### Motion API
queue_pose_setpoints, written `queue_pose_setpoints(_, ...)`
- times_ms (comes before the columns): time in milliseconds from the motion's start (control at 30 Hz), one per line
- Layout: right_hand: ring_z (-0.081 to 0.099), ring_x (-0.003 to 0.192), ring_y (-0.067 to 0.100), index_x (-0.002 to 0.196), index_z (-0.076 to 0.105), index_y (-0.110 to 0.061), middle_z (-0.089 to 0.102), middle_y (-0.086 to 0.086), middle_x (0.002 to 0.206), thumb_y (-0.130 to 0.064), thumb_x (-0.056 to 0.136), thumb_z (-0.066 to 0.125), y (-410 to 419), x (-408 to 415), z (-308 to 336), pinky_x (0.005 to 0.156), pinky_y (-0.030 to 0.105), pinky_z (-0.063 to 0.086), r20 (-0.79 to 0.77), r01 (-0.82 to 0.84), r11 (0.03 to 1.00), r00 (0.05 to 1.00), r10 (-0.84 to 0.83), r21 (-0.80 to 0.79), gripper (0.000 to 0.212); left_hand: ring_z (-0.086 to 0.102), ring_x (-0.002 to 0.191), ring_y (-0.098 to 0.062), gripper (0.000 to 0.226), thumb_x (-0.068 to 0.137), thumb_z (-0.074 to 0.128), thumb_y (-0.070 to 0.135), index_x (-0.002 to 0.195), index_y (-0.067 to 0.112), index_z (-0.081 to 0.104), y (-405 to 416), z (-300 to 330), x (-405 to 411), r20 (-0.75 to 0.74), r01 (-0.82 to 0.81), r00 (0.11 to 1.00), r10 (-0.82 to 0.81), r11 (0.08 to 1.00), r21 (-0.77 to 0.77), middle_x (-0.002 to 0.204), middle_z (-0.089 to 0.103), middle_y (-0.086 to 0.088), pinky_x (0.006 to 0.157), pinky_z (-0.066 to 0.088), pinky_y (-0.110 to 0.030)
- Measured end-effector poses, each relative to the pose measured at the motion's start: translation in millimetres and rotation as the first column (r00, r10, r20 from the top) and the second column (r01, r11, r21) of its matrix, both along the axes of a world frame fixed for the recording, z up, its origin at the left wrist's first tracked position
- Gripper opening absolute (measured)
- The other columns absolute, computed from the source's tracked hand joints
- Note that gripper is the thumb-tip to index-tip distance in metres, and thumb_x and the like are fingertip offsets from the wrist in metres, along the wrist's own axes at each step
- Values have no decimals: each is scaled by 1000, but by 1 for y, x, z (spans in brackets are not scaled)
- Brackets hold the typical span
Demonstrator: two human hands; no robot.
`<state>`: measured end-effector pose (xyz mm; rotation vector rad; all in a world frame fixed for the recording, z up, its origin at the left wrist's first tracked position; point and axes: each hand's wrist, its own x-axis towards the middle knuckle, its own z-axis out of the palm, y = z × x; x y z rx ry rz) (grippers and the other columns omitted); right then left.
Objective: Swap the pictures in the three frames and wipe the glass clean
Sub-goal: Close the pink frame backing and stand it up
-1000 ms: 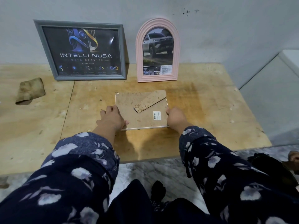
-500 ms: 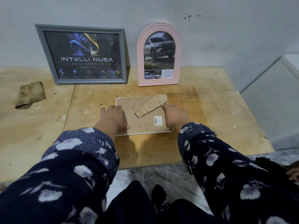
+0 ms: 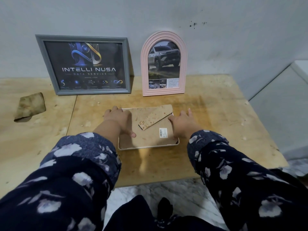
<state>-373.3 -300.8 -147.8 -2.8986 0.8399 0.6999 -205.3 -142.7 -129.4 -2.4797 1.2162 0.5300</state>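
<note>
A small white-rimmed frame (image 3: 150,137) lies face down on the wooden table (image 3: 213,117), brown backing up, with a stand flap (image 3: 155,119) and a barcode sticker (image 3: 163,132). My left hand (image 3: 118,119) curls over its left edge with the thumb on the backing. My right hand (image 3: 181,124) rests at its right edge, fingers stretched and apart. A grey frame (image 3: 84,65) with a dark "Intelli Nusa" poster and a pink arched frame (image 3: 164,64) with a truck picture lean on the wall behind.
A folded brownish cloth (image 3: 30,106) lies at the table's left. A white ledge (image 3: 283,105) rises past the table's right edge. The table's front edge runs just below my sleeves, with marble floor beneath.
Both hands have slid from the near corners of the face-down frame up along its sides toward the far end. The right fingers have spread. The frame stays flat.
</note>
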Motion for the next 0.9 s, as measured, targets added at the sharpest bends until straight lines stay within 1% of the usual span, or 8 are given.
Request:
queue_pose_setpoints(167, 35, 127, 26, 132, 46, -23, 61, 3, 119, -35, 71, 76, -6, 3, -3, 117, 53, 5, 8, -6, 1000, 1000, 6, 9, 69, 28, 136, -28, 108, 60, 79, 64, 145, 15, 33, -12, -5, -8, -82, -37, 996, 37, 999, 7, 150, 24, -6, 106, 37, -44)
queue_pose_setpoints(300, 35, 127, 26, 131, 47, -24, 60, 3, 119, -32, 69, 78, -8, 0, -5, 117, 52, 8, 57, 25, 997, 998, -29, 68, 70, 29, 140, -25, 109, 66, 74, 66, 150, 15, 26, -15, 3, -11, -47, -17, 999, 22, 996, 89, 159, 17, 2, 105, 39, -40)
queue_pose_setpoints(433, 32, 128, 26, 141, 38, -26, 57, 4, 124, -27, 70, 77, -8, -8, -6, 116, 50, 15, 142, 66, 991, 986, -83, 120, 80, 34, 139, -24, 112, 68, 75, 62, 152, 13, 19, -14, 2, -12, -68, -55, 996, 61, 995, 89, 162, 5, 3, 102, 41, -38)
queue_pose_setpoints(567, 35, 119, 26, 146, 24, -34, 55, 3, 129, -24, 73, 72, -10, -14, -12, 106, 44, 26, 165, 118, 967, 974, -157, 226, 87, 31, 141, -26, 112, 72, 75, 57, 153, 11, 13, -14, 1, -13, -90, -55, 994, 62, 996, 76, 162, 1, -2, 104, 40, -39)
queue_pose_setpoints(667, 29, 133, 32, 151, 6, -34, 45, 1, 145, -23, 78, 70, -6, -19, -10, 114, 50, 17, 134, 111, 964, 980, -146, 243, 98, 32, 138, -30, 107, 71, 78, 52, 150, 26, 10, -15, -3, -15, -124, -14, 992, 18, 999, 32, 156, 17, -9, 105, 36, -44)
queue_pose_setpoints(767, 39, 131, 33, 149, -10, -39, 56, -2, 136, -18, 81, 68, -3, -18, -1, 114, 58, 3, 137, 54, 980, 987, -81, 189, 105, 16, 142, -39, 103, 72, 80, 39, 146, 42, 10, -19, -9, -17, -197, -53, 979, 54, 999, 15, 153, 13, -15, 112, 21, -57)
queue_pose_setpoints(833, 52, 117, 31, 148, -8, -39, 64, 0, 118, -13, 80, 64, -1, -11, -1, 114, 62, 2, 126, -11, 993, 992, -4, 117, 103, 3, 144, -44, 102, 72, 79, 29, 147, 43, 11, -22, -11, -19, -247, -101, 964, 101, 995, 14, 155, 4, -18, 113, 14, -62)
queue_pose_setpoints(900, 51, 115, 29, 150, 1, -33, 59, 4, 118, -13, 79, 63, 1, -3, -3, 114, 63, 3, 101, -61, 996, 993, 55, 59, 96, 5, 144, -43, 97, 70, 81, 27, 144, 41, 20, -23, -12, -18, -262, -124, 958, 118, 992, -5, 154, 5, -17, 112, 15, -64)
